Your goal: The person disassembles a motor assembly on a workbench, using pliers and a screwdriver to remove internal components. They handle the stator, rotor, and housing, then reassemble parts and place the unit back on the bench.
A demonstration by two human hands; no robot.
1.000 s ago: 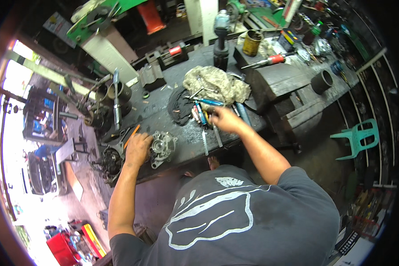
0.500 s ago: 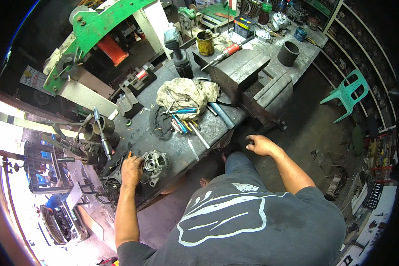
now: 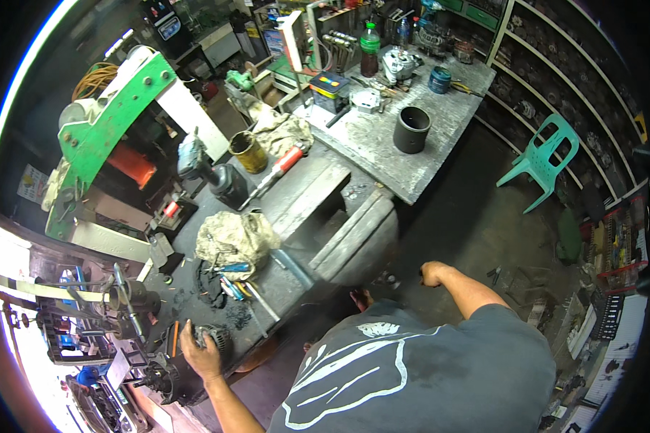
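Observation:
My left hand (image 3: 201,353) is at the near left end of the workbench, against a metal alternator-like housing (image 3: 222,339). Its fingers are stretched and apart, partly hiding the housing. Beside it lies a thin orange stick (image 3: 175,338), and a dark round machine part (image 3: 162,379) sits nearer to me. My right hand (image 3: 433,273) hangs over the floor to the right of the bench, fingers curled. Whether anything is inside it is too small to make out.
A large bench vise (image 3: 357,234) stands on the bench edge. Left of it are a crumpled rag (image 3: 235,238), hand tools (image 3: 242,289) and an impact wrench (image 3: 202,169). A black cylinder (image 3: 412,130) stands on the far table. A green plastic chair (image 3: 545,155) is at right.
The view has shifted, showing more of the far table. My left hand has opened out beside the housing, and the orange stick now shows clear of it. My right hand stays off the bench, curled.

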